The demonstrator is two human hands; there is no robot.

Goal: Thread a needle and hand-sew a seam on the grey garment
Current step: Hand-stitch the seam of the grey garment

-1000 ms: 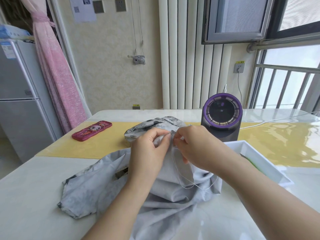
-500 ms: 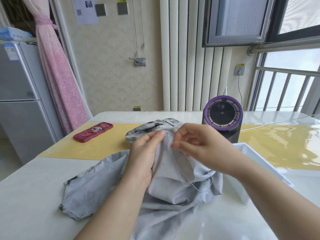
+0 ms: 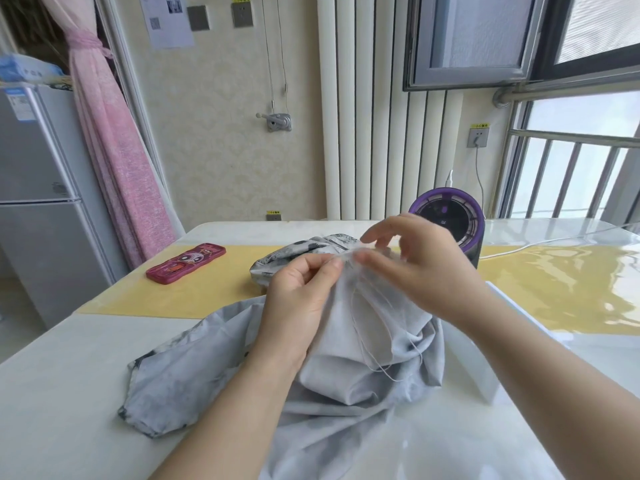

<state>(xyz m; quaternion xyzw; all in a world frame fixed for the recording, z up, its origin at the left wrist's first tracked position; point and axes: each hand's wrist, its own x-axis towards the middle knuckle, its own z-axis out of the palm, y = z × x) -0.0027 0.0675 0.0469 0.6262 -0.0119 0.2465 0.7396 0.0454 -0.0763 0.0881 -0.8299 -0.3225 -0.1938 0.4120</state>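
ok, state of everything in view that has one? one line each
left hand: pinches raised fold of grey garment
right hand: at the same fold, fingers blurred, grip unclear
grey garment: bunched, one fold lifted, rest on the table
thread: slack, hanging down the garment
window: open
pink curtain: tied back
fridge: doors shut
purple device: cabled to wall socket; on or off unclear

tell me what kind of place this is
Most likely a room in a home, perhaps a dining corner: a fridge, a tied-back pink curtain and a wall radiator stand beyond the table holding a grey garment.
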